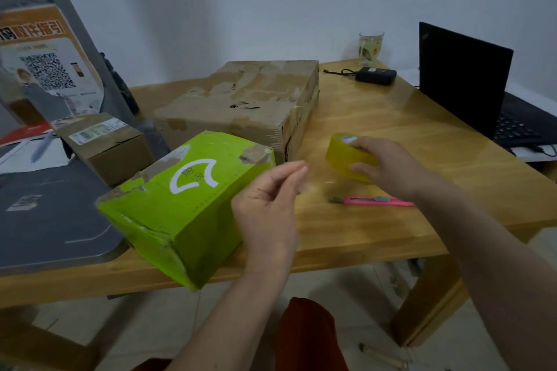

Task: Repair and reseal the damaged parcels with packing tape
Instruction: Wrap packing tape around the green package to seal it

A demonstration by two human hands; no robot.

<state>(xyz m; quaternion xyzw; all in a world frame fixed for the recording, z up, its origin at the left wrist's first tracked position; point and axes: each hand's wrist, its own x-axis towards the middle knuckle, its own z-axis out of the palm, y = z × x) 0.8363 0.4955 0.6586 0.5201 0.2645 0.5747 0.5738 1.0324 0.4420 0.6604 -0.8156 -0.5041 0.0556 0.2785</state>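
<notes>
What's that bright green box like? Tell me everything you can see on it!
The green box is a cardboard parcel with a white fan-shaped logo on top. Its corners and edges are scuffed, with brown card showing where the green has torn away, and its near lower edge looks crumpled. It sits at an angle on the wooden table, one corner poking over the front edge. A big brown box stands right behind it. The left hand hovers beside it.

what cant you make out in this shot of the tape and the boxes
Head view only:
- Tape strip between left hand and tape roll: clear and blurred, its end unreadable.
- Right hand covers the roll's near side.
- Green box: far side hidden.
- Small box label: too small.
</notes>
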